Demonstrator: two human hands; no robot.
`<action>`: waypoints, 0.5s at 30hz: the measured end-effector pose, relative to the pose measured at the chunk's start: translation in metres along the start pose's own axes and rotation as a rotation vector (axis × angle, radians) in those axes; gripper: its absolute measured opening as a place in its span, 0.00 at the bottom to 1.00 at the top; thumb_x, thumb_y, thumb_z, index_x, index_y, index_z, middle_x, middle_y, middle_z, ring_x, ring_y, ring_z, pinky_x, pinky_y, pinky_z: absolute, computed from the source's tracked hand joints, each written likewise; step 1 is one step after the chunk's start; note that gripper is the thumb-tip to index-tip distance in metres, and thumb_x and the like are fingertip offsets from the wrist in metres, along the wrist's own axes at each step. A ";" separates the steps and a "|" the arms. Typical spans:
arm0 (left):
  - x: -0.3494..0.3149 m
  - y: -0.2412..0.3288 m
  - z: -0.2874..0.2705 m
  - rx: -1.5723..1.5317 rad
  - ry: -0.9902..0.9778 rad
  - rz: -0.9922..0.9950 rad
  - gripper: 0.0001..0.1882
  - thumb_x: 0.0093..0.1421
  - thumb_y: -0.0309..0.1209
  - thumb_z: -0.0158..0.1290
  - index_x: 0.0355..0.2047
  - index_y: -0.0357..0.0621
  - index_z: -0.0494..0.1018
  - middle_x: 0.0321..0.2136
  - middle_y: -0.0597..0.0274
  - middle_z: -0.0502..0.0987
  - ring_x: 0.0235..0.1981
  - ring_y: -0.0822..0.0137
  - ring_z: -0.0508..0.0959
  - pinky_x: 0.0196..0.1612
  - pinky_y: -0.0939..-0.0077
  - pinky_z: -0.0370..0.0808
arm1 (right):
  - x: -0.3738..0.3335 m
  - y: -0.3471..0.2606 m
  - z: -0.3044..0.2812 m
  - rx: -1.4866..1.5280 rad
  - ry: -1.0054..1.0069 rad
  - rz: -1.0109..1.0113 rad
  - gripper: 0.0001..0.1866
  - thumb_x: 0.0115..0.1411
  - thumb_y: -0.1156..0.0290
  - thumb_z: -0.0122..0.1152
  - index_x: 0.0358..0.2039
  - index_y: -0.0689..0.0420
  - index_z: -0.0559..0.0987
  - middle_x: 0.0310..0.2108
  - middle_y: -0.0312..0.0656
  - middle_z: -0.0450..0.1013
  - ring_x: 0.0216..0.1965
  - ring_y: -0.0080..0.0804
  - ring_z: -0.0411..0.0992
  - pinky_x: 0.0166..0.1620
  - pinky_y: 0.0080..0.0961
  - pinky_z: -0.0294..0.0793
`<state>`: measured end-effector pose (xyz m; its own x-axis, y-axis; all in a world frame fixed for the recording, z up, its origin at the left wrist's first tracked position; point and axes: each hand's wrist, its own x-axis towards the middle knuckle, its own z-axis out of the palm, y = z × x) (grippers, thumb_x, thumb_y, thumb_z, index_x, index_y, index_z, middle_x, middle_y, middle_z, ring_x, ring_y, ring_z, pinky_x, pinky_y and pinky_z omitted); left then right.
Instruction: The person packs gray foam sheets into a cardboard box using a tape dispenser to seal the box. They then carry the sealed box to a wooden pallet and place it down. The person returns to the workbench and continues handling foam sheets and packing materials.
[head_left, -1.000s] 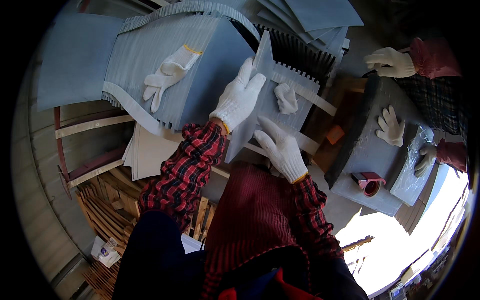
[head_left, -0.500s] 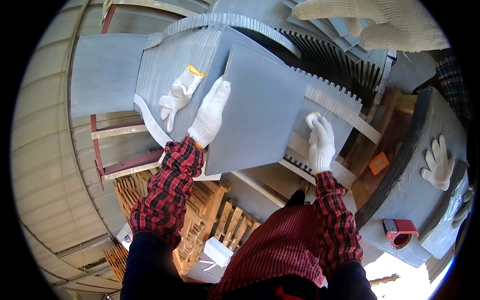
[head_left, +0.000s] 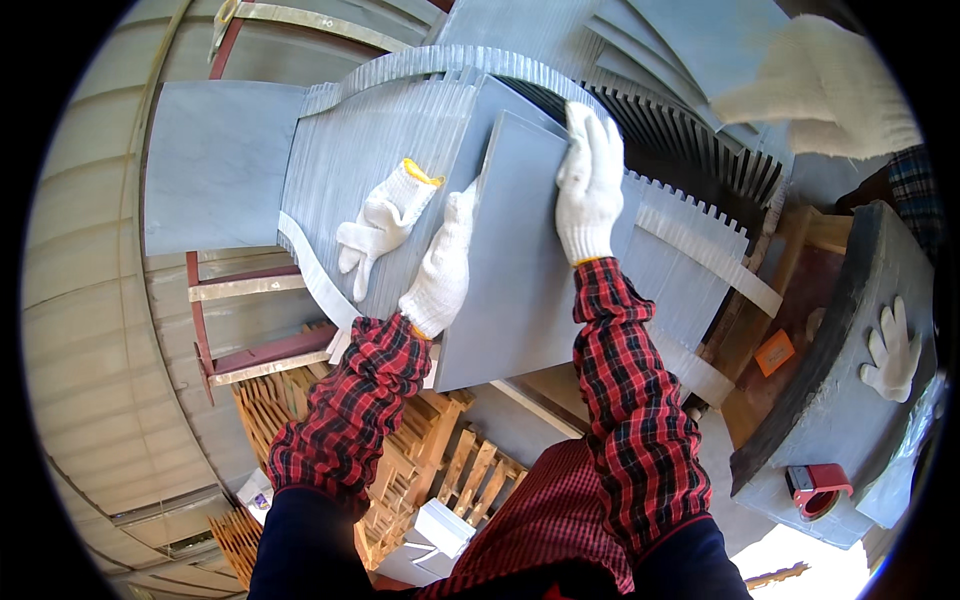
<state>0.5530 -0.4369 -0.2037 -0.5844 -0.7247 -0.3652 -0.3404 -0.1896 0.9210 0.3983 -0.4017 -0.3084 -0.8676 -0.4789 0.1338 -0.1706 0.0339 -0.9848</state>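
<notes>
A smooth grey panel (head_left: 510, 270) stands tilted in front of me, leaning by a row of similar panels (head_left: 390, 130). My left hand (head_left: 440, 270), in a white knit glove, is closed at the panel's left edge, with its fingertips partly hidden. On the upper right of the panel my gloved right hand (head_left: 592, 185) lies flat, fingers stretched out. A loose white glove (head_left: 385, 225) with a yellow cuff rests on the row of panels, left of my left hand. Toothed strips (head_left: 690, 235) run beside the panels on the right.
At the upper right another person's gloved hand (head_left: 840, 95) is near more grey panels (head_left: 670, 60). On the right, a dark-edged table (head_left: 835, 410) bears a white glove (head_left: 890, 355) and a red tape dispenser (head_left: 818, 490). Wooden pallets (head_left: 400, 460) stand below; a grey sheet (head_left: 220, 165) is at left.
My right hand has moved up and left from the toothed strips onto the panel. My left hand stays at the panel's left edge. The other person's hand has shifted down and right.
</notes>
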 end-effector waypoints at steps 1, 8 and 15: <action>0.003 0.004 0.002 0.046 0.003 0.013 0.33 0.75 0.52 0.32 0.68 0.38 0.57 0.64 0.57 0.64 0.64 0.66 0.63 0.68 0.74 0.57 | -0.010 0.040 0.000 -0.091 0.091 0.046 0.22 0.71 0.63 0.40 0.61 0.54 0.70 0.60 0.56 0.66 0.62 0.55 0.62 0.64 0.41 0.60; 0.002 -0.011 -0.015 0.267 0.030 -0.028 0.30 0.76 0.44 0.33 0.69 0.35 0.54 0.68 0.55 0.60 0.68 0.64 0.59 0.70 0.74 0.54 | -0.138 0.089 -0.048 -0.380 -0.071 0.141 0.21 0.69 0.69 0.48 0.59 0.65 0.70 0.58 0.59 0.68 0.58 0.59 0.66 0.62 0.43 0.65; 0.001 -0.005 -0.009 0.201 0.086 -0.060 0.31 0.77 0.43 0.30 0.70 0.32 0.49 0.70 0.52 0.54 0.71 0.64 0.53 0.72 0.74 0.48 | -0.195 -0.081 -0.040 0.030 -0.234 0.089 0.27 0.56 0.74 0.56 0.57 0.70 0.70 0.58 0.63 0.64 0.53 0.69 0.64 0.58 0.50 0.65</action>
<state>0.5603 -0.4427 -0.2072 -0.4963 -0.7718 -0.3974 -0.5176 -0.1044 0.8492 0.5628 -0.2761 -0.2500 -0.7460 -0.6657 0.0203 -0.0815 0.0610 -0.9948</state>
